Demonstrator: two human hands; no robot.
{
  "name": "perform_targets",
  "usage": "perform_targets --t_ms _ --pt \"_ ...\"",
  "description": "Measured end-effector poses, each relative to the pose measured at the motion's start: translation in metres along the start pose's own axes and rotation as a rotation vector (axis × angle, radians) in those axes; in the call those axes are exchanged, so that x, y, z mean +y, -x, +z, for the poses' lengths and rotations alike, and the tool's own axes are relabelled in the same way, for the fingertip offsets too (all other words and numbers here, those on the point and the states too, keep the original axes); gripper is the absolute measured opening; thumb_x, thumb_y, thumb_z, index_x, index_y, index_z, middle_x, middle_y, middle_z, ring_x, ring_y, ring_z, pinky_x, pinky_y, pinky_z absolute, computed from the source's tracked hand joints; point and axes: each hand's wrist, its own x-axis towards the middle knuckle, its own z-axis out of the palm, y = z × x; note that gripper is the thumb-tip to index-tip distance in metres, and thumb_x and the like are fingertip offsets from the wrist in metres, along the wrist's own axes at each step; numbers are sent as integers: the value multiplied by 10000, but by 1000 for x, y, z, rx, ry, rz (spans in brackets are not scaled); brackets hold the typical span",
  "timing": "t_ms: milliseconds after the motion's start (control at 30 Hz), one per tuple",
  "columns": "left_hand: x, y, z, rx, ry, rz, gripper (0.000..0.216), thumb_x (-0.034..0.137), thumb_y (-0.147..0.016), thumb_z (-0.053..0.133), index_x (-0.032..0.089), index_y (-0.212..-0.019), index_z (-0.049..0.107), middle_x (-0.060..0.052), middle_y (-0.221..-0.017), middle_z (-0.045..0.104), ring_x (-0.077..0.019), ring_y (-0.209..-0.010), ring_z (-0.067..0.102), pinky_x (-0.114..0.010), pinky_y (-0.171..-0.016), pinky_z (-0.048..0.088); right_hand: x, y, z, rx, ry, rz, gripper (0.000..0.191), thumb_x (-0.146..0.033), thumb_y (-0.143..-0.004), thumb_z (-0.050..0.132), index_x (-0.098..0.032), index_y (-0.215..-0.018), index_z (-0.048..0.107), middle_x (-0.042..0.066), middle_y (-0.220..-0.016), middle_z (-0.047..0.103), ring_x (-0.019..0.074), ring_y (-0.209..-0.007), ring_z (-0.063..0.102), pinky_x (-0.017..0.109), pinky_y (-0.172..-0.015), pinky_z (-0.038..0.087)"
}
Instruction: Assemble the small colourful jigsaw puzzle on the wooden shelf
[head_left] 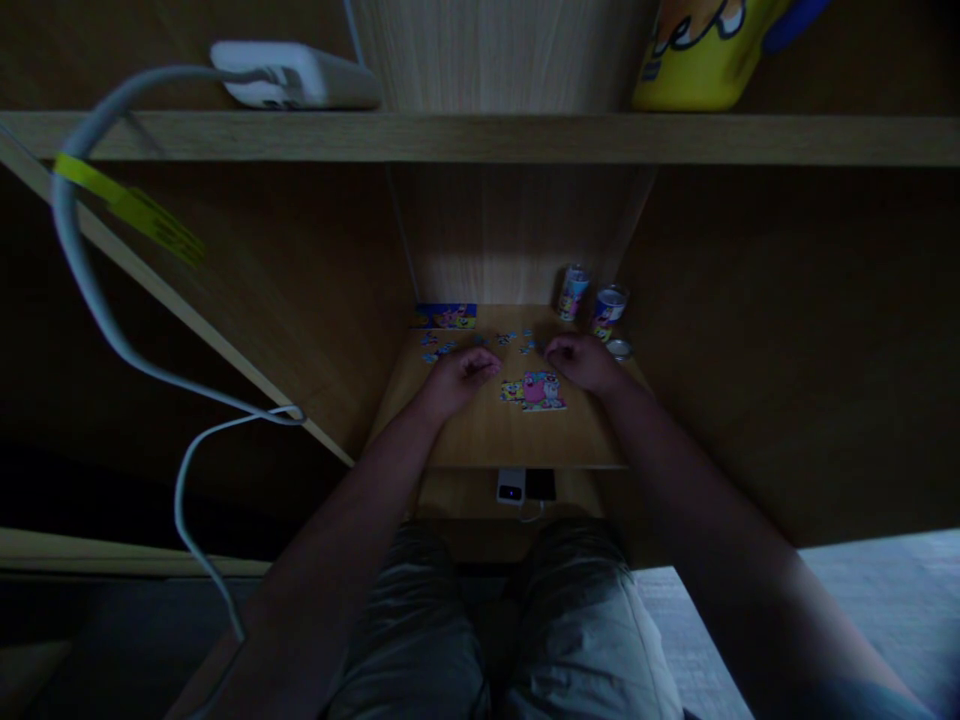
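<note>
On the wooden desk surface (480, 440), a partly joined cartoon jigsaw puzzle (541, 391) with pink and yellow figures lies between my hands. My left hand (466, 374) is just left of it, fingers curled together; whatever they may hold is too small to make out. Right of and above the puzzle, my right hand (577, 358) is closed with its fingers curled in, and its inside is hidden. Loose jigsaw pieces (506, 338) are scattered beyond the hands, with more pieces (437, 352) beyond my left hand.
A printed picture card (448, 317) lies at the back left. Two cartoon-printed cans (573, 293) (608, 309) stand at the back right, beside a round lid (619, 349). A shelf (480, 137) crosses above, and a grey cable (75, 250) hangs at left. Below lies a power bank (511, 486).
</note>
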Motion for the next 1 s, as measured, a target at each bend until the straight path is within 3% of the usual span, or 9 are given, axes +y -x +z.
perform_targets --t_ms 200,467,733,1000 --pt "2 -2 0 44 -69 44 100 304 -985 751 216 -966 795 -43 -948 807 -192 -897 730 -318 -838 575 -8 0 1 -64 10 -25 174 -235 -923 651 -218 -909 823 19 -852 809 181 -744 685 284 -735 504" --pt "-1 -1 6 -22 4 -38 166 377 -978 790 212 -978 785 -50 -978 843 -202 -918 779 -330 -871 596 -11 0 0 -83 26 -7 175 -223 -915 650 -221 -907 825 18 -859 816 182 -750 678 285 -737 495" --pt "5 -3 3 -72 -63 -9 115 316 -960 775 222 -949 838 -38 -936 845 -183 -843 740 -304 -794 552 -8 1 1 -79 34 -82 182 -221 -928 642 -227 -910 823 26 -870 820 185 -755 695 288 -721 487" --pt "1 -3 5 -64 -42 -52 106 311 -949 774 222 -964 830 -31 -956 851 -198 -893 771 -321 -847 587 -9 1 1 -75 75 -102 188 -203 -905 646 -235 -904 831 27 -882 828 188 -776 710 298 -759 502"
